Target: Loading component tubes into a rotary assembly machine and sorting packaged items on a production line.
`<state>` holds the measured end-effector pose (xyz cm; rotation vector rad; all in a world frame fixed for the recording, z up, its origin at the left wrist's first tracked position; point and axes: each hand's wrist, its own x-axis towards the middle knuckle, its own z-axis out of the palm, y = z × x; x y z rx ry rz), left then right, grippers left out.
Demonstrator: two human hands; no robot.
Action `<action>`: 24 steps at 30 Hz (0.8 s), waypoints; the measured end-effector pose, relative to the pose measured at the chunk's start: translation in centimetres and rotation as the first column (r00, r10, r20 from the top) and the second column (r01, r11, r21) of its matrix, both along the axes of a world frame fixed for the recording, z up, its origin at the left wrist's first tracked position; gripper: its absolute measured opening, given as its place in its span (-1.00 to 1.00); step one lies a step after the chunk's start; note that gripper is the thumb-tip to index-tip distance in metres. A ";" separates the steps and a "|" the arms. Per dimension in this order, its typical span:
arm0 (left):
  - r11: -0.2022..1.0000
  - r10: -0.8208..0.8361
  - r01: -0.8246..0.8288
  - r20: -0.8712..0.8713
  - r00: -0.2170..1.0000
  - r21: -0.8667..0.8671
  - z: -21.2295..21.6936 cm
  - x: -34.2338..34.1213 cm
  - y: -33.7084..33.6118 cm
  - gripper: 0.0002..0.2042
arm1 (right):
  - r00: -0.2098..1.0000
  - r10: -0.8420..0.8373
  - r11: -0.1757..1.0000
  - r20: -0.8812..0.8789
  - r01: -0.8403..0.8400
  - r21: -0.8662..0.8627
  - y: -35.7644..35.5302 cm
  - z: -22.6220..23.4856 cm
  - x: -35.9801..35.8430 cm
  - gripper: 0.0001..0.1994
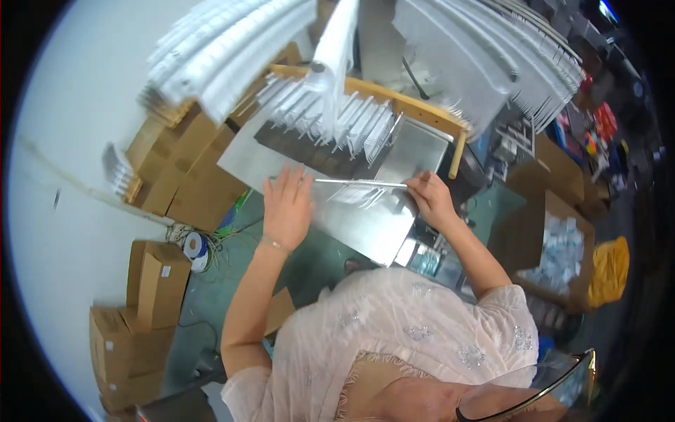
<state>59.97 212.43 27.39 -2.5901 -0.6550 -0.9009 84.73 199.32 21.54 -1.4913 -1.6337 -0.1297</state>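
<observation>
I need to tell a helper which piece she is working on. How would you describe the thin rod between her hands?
Start at the tilted metal work table below the wooden rack. Between the left hand and right hand lies a thin silvery rod. Unlike the white strips hanging in rows above, it lies level and single, its end in the right hand's grip.

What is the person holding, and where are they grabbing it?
The right hand pinches a thin metal rod at its right end. The left hand lies flat on the metal sheet, gripping nothing.
</observation>
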 end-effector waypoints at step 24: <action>-0.674 -0.739 -0.534 0.479 0.474 -0.511 -0.1 -0.3 12.3 -0.80 | 0.506 -0.829 0.453 -0.238 0.857 0.245 9.8 -0.3 -34.5 -0.78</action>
